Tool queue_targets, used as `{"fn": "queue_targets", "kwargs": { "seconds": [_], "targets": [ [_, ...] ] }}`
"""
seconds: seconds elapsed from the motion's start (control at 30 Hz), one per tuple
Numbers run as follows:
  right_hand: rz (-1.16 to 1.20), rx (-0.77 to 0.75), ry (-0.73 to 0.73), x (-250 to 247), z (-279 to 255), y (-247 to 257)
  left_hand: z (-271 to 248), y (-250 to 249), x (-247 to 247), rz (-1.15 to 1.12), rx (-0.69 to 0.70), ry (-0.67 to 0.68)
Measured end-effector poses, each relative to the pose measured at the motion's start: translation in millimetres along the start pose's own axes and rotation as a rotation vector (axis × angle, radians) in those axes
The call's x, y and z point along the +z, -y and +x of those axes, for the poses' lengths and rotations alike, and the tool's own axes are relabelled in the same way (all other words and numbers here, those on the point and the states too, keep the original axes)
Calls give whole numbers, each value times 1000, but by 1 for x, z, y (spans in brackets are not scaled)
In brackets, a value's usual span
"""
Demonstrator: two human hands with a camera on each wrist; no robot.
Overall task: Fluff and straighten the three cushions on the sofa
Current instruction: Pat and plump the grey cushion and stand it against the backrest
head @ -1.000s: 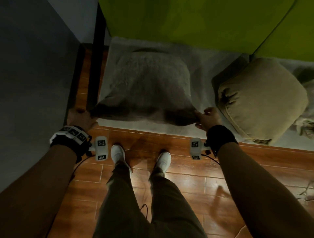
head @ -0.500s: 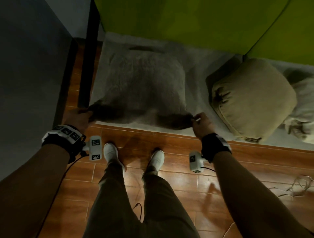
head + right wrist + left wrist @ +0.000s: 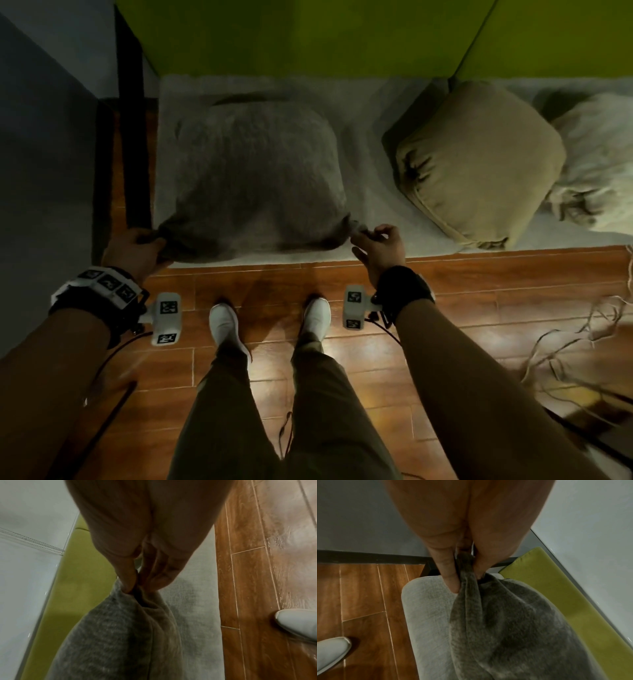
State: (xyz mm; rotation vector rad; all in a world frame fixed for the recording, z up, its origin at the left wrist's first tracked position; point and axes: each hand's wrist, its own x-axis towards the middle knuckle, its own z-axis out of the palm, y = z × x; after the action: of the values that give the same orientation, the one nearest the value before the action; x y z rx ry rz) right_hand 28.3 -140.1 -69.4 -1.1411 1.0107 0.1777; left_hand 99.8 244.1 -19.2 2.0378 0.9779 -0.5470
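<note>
A grey fuzzy cushion [image 3: 253, 178] lies on the pale sofa seat [image 3: 370, 144], its near edge at the seat's front. My left hand [image 3: 137, 250] grips its near-left corner [image 3: 467, 566], fingers curled round the bunched fabric. My right hand [image 3: 373, 243] pinches the near-right corner [image 3: 137, 592] between thumb and fingertips. A tan cushion [image 3: 479, 164] sits tilted on the seat to the right. A cream fluffy cushion [image 3: 596, 161] lies partly behind it at the right edge. The green backrest [image 3: 308, 37] runs behind all three.
A dark frame post [image 3: 132, 137] and a grey wall [image 3: 41, 171] stand at the sofa's left end. My white shoes [image 3: 224, 325] stand on the wood floor [image 3: 479, 308] just in front of the seat. Loose cords [image 3: 582, 349] lie on the floor at right.
Both hands have kept hold of the grey cushion's near corners. The right hand's grip has loosened to a fingertip pinch at the corner tip. The cushion now lies flatter and squarer on the seat.
</note>
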Motion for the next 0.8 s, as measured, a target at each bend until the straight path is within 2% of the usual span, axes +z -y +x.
{"fn": "queue_targets", "kwargs": {
  "seconds": [0.1, 0.2, 0.3, 0.37, 0.43, 0.5, 0.57, 0.63, 0.73, 0.8],
  "targets": [
    [36, 92, -41, 16, 3, 5, 10, 5, -2, 36, 54, 27],
    [159, 187, 94, 31, -4, 16, 19, 9, -7, 57, 62, 49],
    [325, 139, 187, 41, -7, 18, 27, 11, -17, 171, 123, 38],
    [395, 149, 141, 48, -4, 7, 27, 6, -25, 276, 208, 20],
    [326, 163, 49, 58, -6, -4, 31, -2, -31, 356, 305, -12],
    [190, 170, -38, 67, -8, -14, 34, -13, -29, 327, 448, -8],
    [130, 154, -80, 73, -12, -20, 26, -33, -18, 384, 597, 29],
    [128, 146, -78, 75, -17, -27, 19, -46, -5, 487, 688, 112],
    [115, 156, -64, 74, -19, -35, 11, -48, 18, 637, 633, 286],
    [96, 148, -96, 75, -17, -36, 13, -41, 34, 769, 664, 321]
  ]
}}
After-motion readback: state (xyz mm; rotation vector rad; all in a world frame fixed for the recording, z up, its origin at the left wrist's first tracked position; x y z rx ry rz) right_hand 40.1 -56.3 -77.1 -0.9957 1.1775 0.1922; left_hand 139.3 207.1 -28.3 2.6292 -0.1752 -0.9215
